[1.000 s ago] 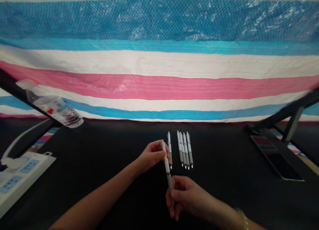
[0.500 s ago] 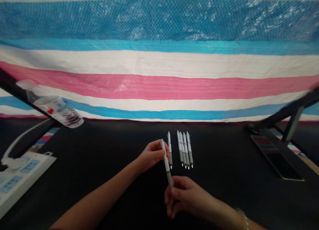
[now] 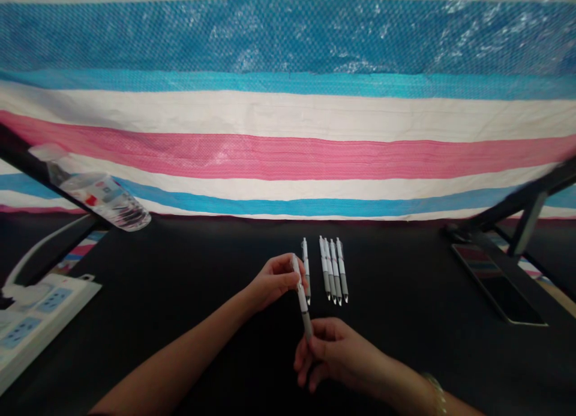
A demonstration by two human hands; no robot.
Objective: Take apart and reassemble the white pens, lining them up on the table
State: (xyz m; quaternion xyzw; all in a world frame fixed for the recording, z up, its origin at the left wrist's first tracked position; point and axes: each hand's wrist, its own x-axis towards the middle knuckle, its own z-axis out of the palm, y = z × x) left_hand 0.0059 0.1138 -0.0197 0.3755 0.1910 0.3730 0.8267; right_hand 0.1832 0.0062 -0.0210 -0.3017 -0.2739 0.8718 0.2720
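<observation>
1. This looks like a small work corner that someone has put together.
2. A flat surface [image 3: 180, 296] with a black cover fills the front.
3. A big plastic sheet [image 3: 288, 158] with blue, white and pink stripes hangs right behind it like a wall.
4. A white power strip [image 3: 40, 305] with a cable sits at the left edge, and a water bottle [image 3: 101, 200] is near it.
5. White pens [image 3: 333, 272] lie in a neat row on the surface.
6. Black metal bars [image 3: 540, 189] slant up at both sides, and a flat dark screen [image 3: 499, 284] lies on the right.
</observation>
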